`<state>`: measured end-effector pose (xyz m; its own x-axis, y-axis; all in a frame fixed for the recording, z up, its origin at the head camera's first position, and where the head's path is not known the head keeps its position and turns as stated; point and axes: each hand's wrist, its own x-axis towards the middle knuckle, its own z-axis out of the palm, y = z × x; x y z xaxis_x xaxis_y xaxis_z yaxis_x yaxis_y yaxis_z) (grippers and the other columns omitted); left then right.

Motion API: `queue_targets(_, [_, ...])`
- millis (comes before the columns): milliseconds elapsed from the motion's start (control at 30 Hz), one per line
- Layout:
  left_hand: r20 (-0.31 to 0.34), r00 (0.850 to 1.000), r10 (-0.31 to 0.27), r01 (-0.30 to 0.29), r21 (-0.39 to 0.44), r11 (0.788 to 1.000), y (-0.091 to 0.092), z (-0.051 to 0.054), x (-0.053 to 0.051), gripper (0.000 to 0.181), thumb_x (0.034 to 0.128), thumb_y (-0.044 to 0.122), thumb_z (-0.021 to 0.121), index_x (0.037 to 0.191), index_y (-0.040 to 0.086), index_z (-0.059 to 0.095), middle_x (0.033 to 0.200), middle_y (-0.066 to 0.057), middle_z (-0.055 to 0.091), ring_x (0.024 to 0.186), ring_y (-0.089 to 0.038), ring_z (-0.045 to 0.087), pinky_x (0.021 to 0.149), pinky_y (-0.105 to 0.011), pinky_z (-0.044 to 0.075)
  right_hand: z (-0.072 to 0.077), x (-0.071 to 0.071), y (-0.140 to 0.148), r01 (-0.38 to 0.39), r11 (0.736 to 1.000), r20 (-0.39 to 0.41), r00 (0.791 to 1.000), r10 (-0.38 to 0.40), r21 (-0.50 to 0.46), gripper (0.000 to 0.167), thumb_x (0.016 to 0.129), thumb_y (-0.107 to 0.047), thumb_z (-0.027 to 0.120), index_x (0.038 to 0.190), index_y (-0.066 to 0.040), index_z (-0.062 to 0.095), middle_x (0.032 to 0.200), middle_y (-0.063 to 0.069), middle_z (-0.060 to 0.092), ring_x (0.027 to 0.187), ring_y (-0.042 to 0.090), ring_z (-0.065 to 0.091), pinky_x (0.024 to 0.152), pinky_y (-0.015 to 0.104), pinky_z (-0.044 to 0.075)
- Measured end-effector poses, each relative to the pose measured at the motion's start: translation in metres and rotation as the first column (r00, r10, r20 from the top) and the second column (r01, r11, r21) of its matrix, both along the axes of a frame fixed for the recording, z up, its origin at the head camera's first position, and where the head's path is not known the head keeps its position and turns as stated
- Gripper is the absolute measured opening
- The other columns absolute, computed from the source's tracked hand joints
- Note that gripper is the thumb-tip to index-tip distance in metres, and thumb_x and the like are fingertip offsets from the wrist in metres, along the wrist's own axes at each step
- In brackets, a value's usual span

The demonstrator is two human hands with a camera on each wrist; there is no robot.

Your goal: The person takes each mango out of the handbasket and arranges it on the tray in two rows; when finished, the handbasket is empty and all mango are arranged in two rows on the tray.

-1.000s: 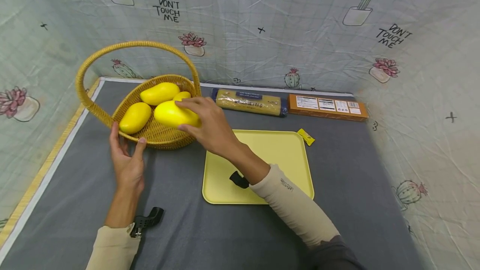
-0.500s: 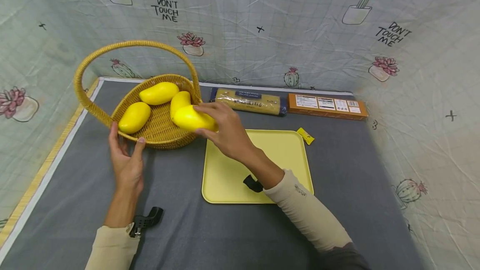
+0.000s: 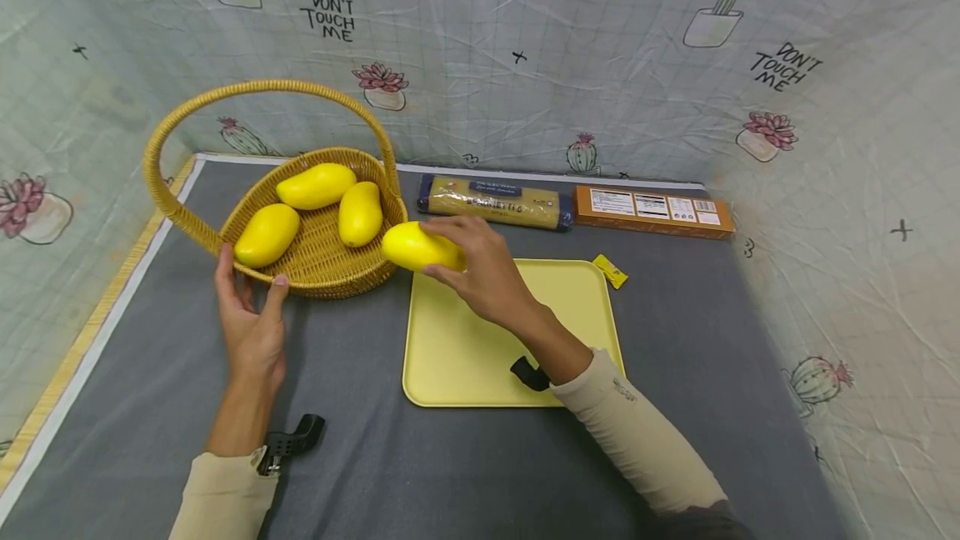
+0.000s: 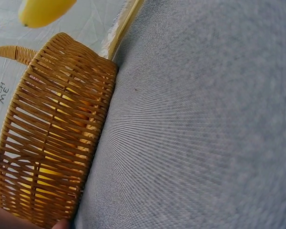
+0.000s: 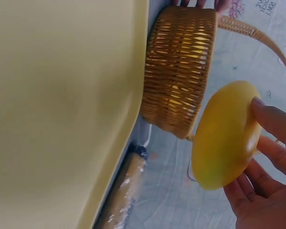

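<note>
My right hand [image 3: 491,273] holds a yellow mango [image 3: 422,247] between thumb and fingers, in the air between the wicker basket [image 3: 330,277] and the pale yellow tray [image 3: 465,365]. The right wrist view shows the same mango [image 5: 226,136] clear of the basket's rim. At the basket's near left side, my left hand [image 3: 253,332] grips the rim, thumb and fingers on either side of the wall. Inside the basket lie three more mangoes: one at the left [image 3: 267,235], one at the back [image 3: 317,186] and one at the right [image 3: 360,213].
Behind the tray lies a spaghetti packet [image 3: 495,201], end to end with an orange-brown box [image 3: 654,212]. A small yellow sachet [image 3: 611,272] sits by the tray's far right corner. The basket's tall handle [image 3: 277,86] arches over it. Printed cloth hangs around the grey tabletop.
My right hand has carried the mango rightward out over the basket's rim to the tray's far left corner. The mango at the basket's right is now uncovered. My left hand stays put.
</note>
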<state>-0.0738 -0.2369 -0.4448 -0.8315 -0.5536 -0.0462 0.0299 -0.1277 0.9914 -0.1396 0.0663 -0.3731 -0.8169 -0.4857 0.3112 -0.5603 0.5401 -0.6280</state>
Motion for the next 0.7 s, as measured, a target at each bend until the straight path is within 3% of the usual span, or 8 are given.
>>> queue_targets(267, [0.002,1.000,-0.004,0.004,-0.006,1.000,0.000,0.000,0.001,0.083,0.1040,0.004,0.063,0.169,0.035,0.022,0.178,0.015,0.011,0.163,-0.012,0.010,0.132,-0.040,0.023,-0.013,-0.003,0.013,0.005,0.996,0.055,0.998,-0.009,0.085,0.054,0.094,-0.023,0.084,0.145,-0.015,0.067,0.146,0.006,0.066,0.135,0.029,0.058,0.115,0.049,0.047])
queue_targets(700, [-0.020,1.000,-0.013,0.012,-0.010,1.000,0.001,-0.002,0.002,0.083,0.1041,0.003,0.063,0.169,0.036,0.023,0.177,0.018,0.011,0.163,-0.013,0.008,0.133,-0.044,0.019,-0.028,-0.011,0.021,-0.040,0.979,0.157,0.988,0.008,0.202,0.052,0.093,-0.019,0.084,0.142,-0.012,0.069,0.145,0.007,0.068,0.139,0.031,0.058,0.121,0.053,0.040])
